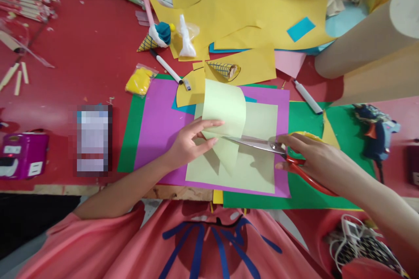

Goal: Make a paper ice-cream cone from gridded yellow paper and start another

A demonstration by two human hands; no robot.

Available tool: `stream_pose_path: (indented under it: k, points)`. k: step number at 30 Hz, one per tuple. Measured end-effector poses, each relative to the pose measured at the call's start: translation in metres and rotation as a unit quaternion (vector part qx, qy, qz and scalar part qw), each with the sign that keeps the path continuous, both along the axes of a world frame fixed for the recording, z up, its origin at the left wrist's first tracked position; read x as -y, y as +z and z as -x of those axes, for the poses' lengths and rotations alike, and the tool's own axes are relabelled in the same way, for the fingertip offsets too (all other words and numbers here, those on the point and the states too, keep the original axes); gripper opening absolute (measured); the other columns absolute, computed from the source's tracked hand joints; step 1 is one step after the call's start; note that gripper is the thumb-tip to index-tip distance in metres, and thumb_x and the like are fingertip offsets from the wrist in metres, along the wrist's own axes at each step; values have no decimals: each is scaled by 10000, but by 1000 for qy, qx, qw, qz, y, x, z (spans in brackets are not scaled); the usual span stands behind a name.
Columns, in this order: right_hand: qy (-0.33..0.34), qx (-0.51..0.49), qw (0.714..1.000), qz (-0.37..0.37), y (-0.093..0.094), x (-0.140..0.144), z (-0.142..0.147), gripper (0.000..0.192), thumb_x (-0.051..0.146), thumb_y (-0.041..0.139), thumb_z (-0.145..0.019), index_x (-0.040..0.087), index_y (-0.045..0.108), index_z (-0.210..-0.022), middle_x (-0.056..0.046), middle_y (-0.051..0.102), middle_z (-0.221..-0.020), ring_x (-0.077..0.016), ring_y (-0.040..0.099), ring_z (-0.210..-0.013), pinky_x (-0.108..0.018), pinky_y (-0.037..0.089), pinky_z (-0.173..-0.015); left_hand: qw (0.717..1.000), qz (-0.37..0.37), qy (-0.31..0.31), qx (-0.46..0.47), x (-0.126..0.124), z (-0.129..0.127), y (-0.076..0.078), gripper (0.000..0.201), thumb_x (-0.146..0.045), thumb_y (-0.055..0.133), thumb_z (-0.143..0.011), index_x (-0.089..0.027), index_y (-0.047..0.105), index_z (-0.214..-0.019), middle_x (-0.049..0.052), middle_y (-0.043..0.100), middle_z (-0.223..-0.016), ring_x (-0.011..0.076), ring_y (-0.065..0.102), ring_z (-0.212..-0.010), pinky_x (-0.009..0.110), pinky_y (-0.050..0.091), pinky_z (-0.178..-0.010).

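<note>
Pale green paper [225,109] sits folded near the bench's front edge; I see my left hand [191,141] pinching its raised flap, fingertips right beside the blades. My right hand [310,154] grips the scissors [262,144], closing in. A wandering cut could nick those fingers or slice the purple sheet [157,126] beneath

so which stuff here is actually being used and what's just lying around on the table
In use:
- pale green paper, held by the left hand
- red-handled scissors in the right hand, blades at the paper
- purple sheet underneath

Lying about:
- yellow paper scraps
- markers
- paper cones
- blue glue gun
- green sheet
</note>
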State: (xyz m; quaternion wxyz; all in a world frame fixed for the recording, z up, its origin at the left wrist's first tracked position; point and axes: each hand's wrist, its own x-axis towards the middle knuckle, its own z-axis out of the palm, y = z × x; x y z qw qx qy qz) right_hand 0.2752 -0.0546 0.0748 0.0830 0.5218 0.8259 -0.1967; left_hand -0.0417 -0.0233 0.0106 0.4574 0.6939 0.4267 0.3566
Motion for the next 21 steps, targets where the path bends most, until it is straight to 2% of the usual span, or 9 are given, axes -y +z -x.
stream_pose_path:
  k: [10, 17, 21]
  points:
    - [18, -3, 1000, -18, -2, -2, 7, 393, 522, 473, -916, 239, 555, -1175, -99, 690, -996, -255, 669, -779, -276, 415, -514, 1000, -17, -6, -10, 1, -1, 2, 356, -228, 656, -850, -276, 625, -1201, 25, 682, -1181, 152, 654, -1058, 188, 564, -729]
    - [33, -14, 999, -26, -2, -2, 6, 372, 514, 446, -929, 251, 588, -1149, -98, 696, -955, -251, 662, -730, -296, 420, -522, 1000, -4, -20, 1, 0, -1, 1, 373, -214, 648, -854, -270, 619, -1222, 34, 675, -1209, 152, 652, -1079, 161, 572, -723]
    - [30, -10, 999, -19, -1, -3, 6, 353, 488, 469, -926, 249, 570, -1166, -91, 692, -997, -251, 669, -778, -280, 409, -519, 1000, 7, -22, 8, 0, -1, 2, 384, -212, 641, -858, -267, 613, -1237, 42, 668, -1221, 157, 655, -1074, 160, 581, -714]
